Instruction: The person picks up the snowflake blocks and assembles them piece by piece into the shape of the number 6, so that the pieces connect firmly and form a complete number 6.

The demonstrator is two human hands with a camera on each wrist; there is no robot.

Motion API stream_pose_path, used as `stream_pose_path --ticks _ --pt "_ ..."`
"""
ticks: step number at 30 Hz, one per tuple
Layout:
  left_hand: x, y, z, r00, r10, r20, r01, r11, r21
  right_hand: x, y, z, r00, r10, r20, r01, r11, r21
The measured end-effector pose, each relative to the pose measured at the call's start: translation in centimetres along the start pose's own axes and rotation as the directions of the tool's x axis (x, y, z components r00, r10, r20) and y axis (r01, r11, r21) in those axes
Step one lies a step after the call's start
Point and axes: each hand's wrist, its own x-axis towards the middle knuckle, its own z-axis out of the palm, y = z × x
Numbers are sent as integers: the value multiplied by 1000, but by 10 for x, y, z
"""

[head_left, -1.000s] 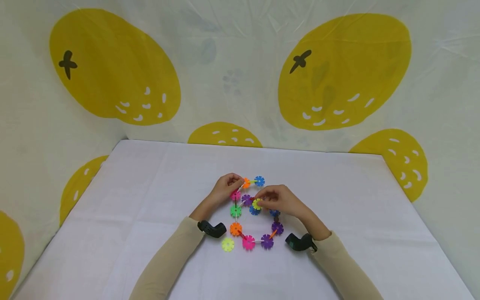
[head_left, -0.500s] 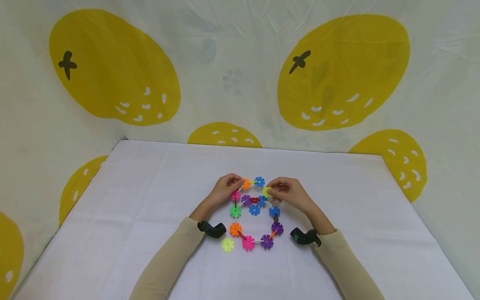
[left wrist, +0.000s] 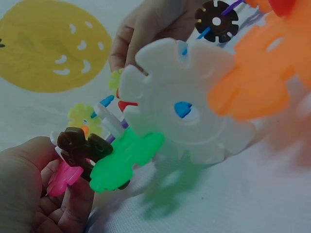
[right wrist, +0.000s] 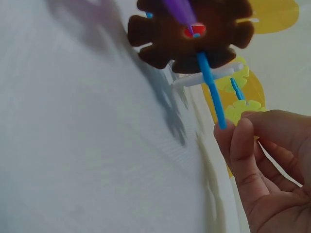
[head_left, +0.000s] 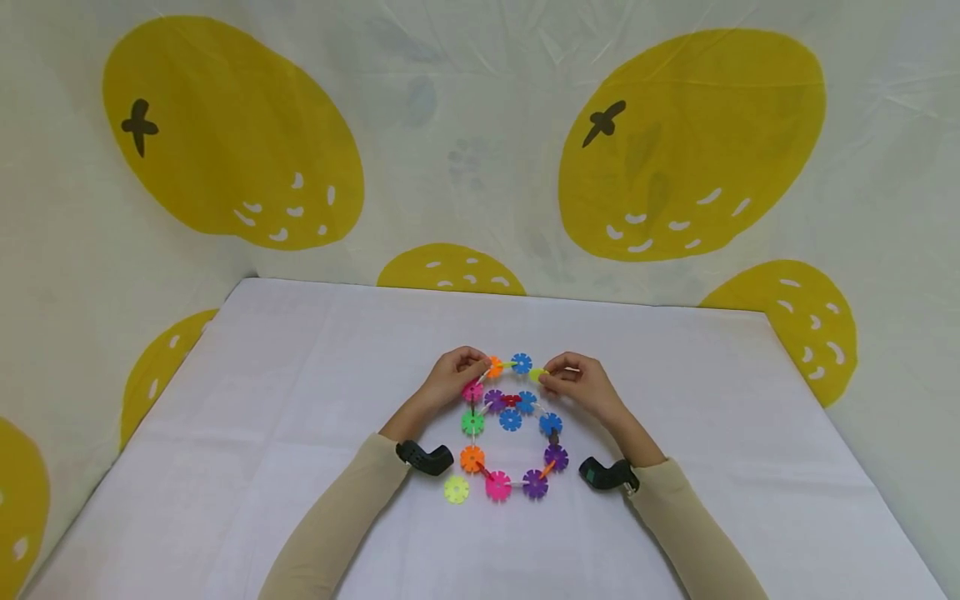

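A ring of linked plastic snowflake discs stands over the white tabletop, with a smaller arch at its far side. My left hand (head_left: 456, 375) grips this chain at its far left, its fingers around the pink snowflake disc (left wrist: 65, 177), close to the orange disc (head_left: 494, 367). At the far right, my right hand (head_left: 581, 383) pinches a yellow snowflake disc (head_left: 537, 376) between thumb and fingertips. That disc is beside the blue disc (head_left: 521, 363) at the arch's end. In the right wrist view, a blue edge-on disc (right wrist: 235, 88) rises from it towards another yellow disc (right wrist: 240, 73).
A loose pale yellow disc (head_left: 456, 489) lies on the white table (head_left: 300, 375) near the left wrist camera (head_left: 424, 457). A blue disc (head_left: 510, 420) is inside the ring. A curtain printed with yellow fruit (head_left: 690, 142) hangs behind the table's far edge.
My right hand has carried the yellow disc from over the ring's middle to the far right, up beside the blue disc. My left hand has kept its place on the chain.
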Motion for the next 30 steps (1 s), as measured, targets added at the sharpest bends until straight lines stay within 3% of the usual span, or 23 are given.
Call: stream_pose_path --ticks 6,11,20,24,30 --pt "1 -1 0 1000 -21 6 21 1000 -4 1 2 1 1000 -1 10 1 1000 1" --pt "1 -1 0 1000 2 21 -1 1000 -4 2 -2 2 1000 0 -6 0 999 -35" --pt "-1 3 0 995 10 97 -11 1000 4 -4 -33 5 992 -126 -4 122 969 -215" --pt "1 4 1 989 28 145 -33 999 29 -3 -32 4 989 -144 20 145 965 -220" --pt "8 5 1 983 10 186 -21 998 60 0 -25 2 985 -161 56 168 969 -178"
